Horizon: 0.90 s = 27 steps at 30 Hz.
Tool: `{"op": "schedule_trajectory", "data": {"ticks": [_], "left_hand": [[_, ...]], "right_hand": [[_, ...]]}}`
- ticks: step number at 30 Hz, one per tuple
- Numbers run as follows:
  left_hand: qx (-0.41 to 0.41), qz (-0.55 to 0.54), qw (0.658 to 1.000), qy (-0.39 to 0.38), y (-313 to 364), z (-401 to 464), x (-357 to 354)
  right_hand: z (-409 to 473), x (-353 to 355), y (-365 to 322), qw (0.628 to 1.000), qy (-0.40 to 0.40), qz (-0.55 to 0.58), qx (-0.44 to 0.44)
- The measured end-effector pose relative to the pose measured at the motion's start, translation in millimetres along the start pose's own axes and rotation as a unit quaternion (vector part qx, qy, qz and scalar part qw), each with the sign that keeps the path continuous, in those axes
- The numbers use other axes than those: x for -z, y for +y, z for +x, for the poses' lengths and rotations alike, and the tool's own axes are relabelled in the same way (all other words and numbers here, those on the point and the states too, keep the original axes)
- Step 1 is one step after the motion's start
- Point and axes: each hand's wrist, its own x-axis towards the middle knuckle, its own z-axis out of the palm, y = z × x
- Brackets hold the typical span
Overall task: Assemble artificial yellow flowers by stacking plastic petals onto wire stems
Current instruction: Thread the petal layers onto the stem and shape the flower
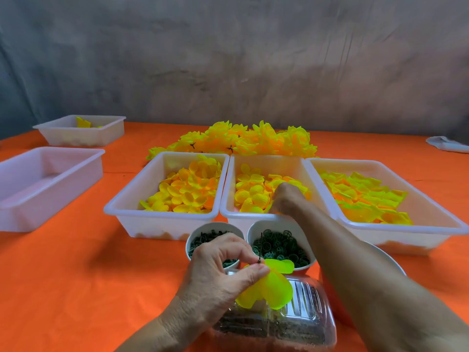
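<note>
Flowers (243, 141) lie finished behind the trays — more remain. Left hand (223, 270) pinches a stem (260, 247) bearing one petal layer (271, 288); right hand (286, 196) reaches into the middle tray (264, 216), grip hidden.

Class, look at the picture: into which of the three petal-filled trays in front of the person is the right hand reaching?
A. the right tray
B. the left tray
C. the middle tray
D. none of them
C: the right hand is down among the petals of the middle tray, while the left hand holds a stem with petals.
</note>
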Motion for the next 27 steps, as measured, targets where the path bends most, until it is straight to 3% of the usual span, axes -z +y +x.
{"op": "schedule_trajectory", "data": {"ticks": [3, 6, 8, 13, 22, 27], "left_hand": [[0.007, -0.008, 1.0, 0.003, -0.2, -0.9, -0.4], [0.009, -0.014, 1.0, 0.001, 1.3, -1.9, -0.3], [0.009, -0.014, 1.0, 0.003, 2.2, -2.0, -0.2], [0.014, -0.009, 1.0, -0.001, 3.1, -2.6, 0.2], [0.015, 0.006, 1.0, 0.011, 5.0, -3.5, 0.4], [0.027, 0.012, 0.999, 0.015, 8.6, -5.3, 0.4]], "right_hand": [[-0.8, 1.3, 6.1, 0.989, -0.01, 0.144, -0.014], [-8.6, 7.1, 17.2, 0.918, -0.011, 0.395, -0.034], [-13.0, 11.8, 21.9, 0.871, -0.013, 0.491, -0.031], [-30.0, 25.4, 16.1, 0.825, -0.03, 0.564, 0.029], [-89.3, 48.3, 10.2, 0.774, -0.093, 0.607, 0.155], [-122.1, 65.3, 10.8, 0.738, -0.132, 0.645, 0.151]]}}
